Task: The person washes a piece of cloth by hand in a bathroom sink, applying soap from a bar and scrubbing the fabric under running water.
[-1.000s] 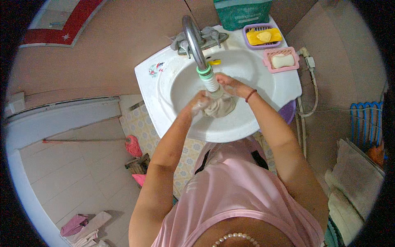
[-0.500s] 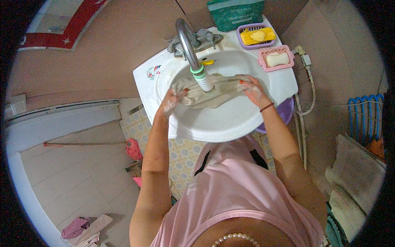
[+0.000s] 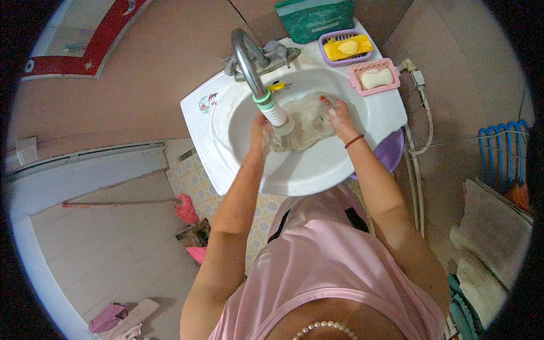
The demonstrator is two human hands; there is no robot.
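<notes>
A wet beige cloth [image 3: 307, 116] lies bunched in the white washbasin [image 3: 300, 175], beneath the tap [image 3: 247, 65] with its ribbed white and green spout extension [image 3: 274, 113]. My left hand [image 3: 259, 135] holds the cloth's left end; most of its fingers are hidden by the cloth and the spout. At the opposite end, my right hand [image 3: 341, 121] grips the cloth, thumb on top and soapy wetness on the skin. A beaded bracelet circles that wrist.
On the basin's right rim stand a pink soap dish [image 3: 391, 85] with white soap and a purple dish [image 3: 327, 56] with yellow soap. Behind is a green pouch [image 3: 314, 22]. A purple basin [image 3: 391, 152] sits below. A pink mop [image 3: 186, 209] lies left; blue hangers [image 3: 501, 153] hang right.
My hands have come closer together, the left moving right and inward. The cloth has gone from stretched wide to a gathered bunch lower in the basin.
</notes>
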